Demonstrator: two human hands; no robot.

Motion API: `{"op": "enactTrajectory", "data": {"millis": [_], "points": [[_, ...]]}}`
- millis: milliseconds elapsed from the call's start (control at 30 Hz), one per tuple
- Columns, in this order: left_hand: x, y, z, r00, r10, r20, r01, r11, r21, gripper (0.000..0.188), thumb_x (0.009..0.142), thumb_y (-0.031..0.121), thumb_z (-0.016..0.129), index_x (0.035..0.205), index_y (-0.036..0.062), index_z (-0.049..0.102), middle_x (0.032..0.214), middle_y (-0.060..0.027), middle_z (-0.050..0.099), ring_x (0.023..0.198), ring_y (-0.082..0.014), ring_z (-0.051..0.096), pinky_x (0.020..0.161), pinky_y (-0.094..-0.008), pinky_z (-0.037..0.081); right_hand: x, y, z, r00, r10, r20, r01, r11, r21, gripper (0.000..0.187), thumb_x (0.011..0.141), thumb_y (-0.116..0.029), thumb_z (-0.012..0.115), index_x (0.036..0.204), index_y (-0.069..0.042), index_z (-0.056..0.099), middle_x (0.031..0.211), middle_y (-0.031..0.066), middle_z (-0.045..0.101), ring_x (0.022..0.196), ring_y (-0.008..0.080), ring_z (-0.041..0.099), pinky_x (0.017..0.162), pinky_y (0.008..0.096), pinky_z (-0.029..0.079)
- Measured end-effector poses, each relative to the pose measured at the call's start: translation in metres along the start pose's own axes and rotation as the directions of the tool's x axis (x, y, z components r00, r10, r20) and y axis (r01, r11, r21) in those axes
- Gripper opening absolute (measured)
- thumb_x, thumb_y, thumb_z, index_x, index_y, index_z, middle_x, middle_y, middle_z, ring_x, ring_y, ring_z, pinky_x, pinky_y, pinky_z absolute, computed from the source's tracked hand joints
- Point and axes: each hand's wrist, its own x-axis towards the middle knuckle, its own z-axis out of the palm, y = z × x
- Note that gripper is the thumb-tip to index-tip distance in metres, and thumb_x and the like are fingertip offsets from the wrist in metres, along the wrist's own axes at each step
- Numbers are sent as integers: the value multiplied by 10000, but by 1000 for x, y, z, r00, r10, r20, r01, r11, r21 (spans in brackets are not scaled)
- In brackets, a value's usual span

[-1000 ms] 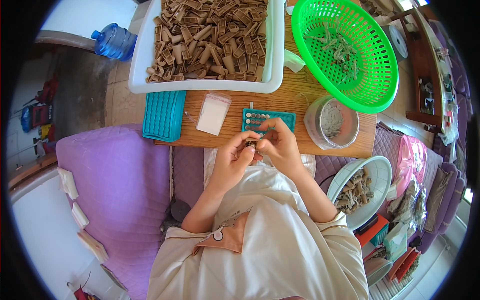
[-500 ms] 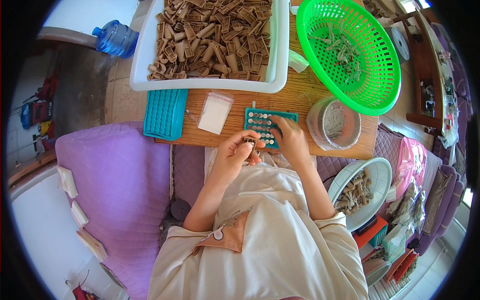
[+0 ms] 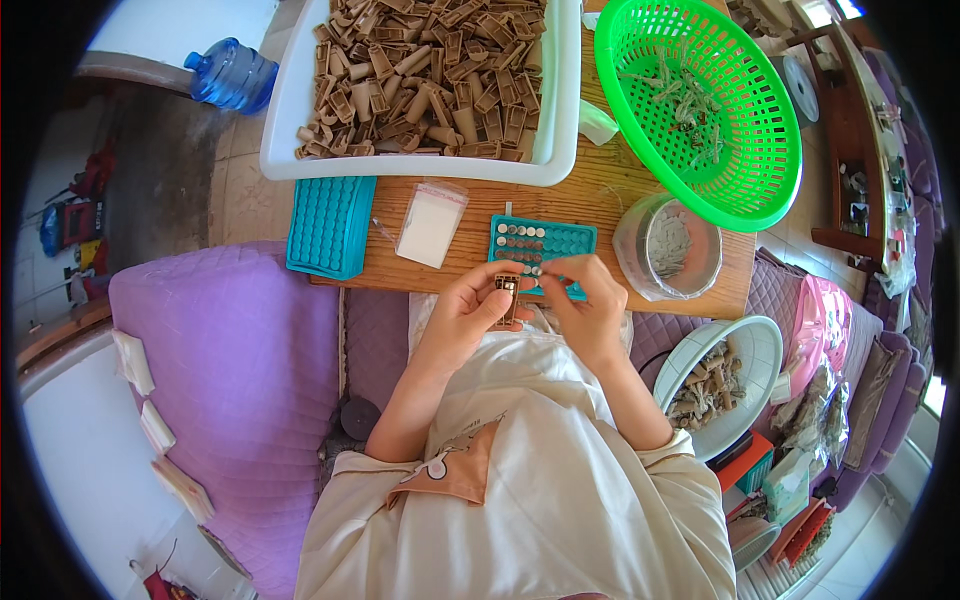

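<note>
Though I can't tell whether the right hand (image 3: 590,306) has its fingers together, the left hand (image 3: 460,315) clamps a brown case (image 3: 507,291) near a teal tray (image 3: 570,238) of discs (image 3: 516,231), pink-marked packet (image 3: 430,226) and bin (image 3: 420,172) of brown pieces (image 3: 430,85).

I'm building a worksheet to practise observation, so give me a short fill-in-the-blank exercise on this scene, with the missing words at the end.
1. The person's ____ hand grips a small rectangular piece.
2. The large white tub is heaped with pieces coloured ____.
3. The holed basket is bright ____.
4. The flat packet lies to the ____ of the teal tray stack.

Missing words: left; brown; green; right.
</note>
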Motion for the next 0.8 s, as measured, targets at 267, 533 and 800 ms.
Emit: {"op": "enactTrajectory", "data": {"millis": [267, 533, 800], "points": [[0, 4, 7, 998, 20, 61, -22, 1000, 23, 340, 838, 172, 527, 1126, 8, 450, 935, -63, 576, 787, -147, 604, 640, -238, 515, -9, -13, 2, 999, 27, -22, -23, 989, 146, 186, 673, 51, 627, 824, -27, 551, 761, 69, 589, 645, 178, 573, 549, 249, 490], [-2, 3, 15, 994, -5, 106, -3, 997, 75, 281, 861, 70, 452, 1134, 8, 431, 951, -49, 559, 823, -104, 571, 658, -217, 484, -12, -14, 4, 982, -182, -54, 184, 982, 37, 200, 684, 57, 608, 843, -19, 514, 763, 83, 566, 648, 215, 545, 552, 287, 451], [-9, 3, 19, 998, -6, 64, -6, 982, 188, 265, 870, 79, 441, 1122, -3, 435, 928, -52, 563, 802, -106, 573, 662, -219, 475, -5, -21, -15, 967, -72, 245, 69, 997, 21, 192, 692, 46, 608, 840, -34, 515, 760, 86, 566, 653, 200, 571, 573, 269, 466]]}}
